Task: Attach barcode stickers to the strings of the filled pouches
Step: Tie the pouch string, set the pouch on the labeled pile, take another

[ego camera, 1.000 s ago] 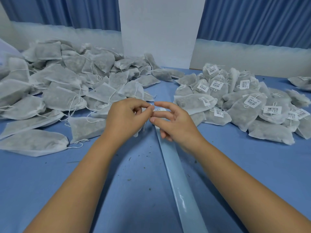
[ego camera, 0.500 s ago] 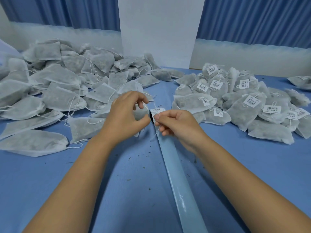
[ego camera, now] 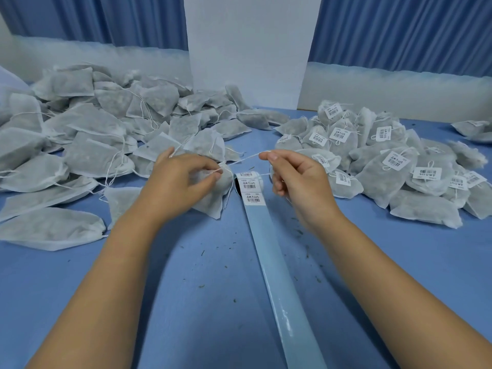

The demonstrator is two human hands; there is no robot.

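Two pinches on string [ego camera: 243, 159]: L hand [ego camera: 181, 179], R hand [ego camera: 295, 179]; axis L–R (over stickers [ego camera: 249, 184])

Soft, cool, even light falls from above, bright with no harsh spots. The forearms [ego camera: 111, 275] cast broad, fuzzy-edged shadows on the blue table [ego camera: 399, 262], darkest in the band between them. A faint sheen lies on the pale backing strip [ego camera: 287, 310] low in the frame. The middle is sharp: the thin string [ego camera: 244, 158] and the sticker bars [ego camera: 249, 185] show clearly. Toward the edges the wide lens bends the wall line [ego camera: 399, 73] and softens the outer pouches [ego camera: 24, 145].
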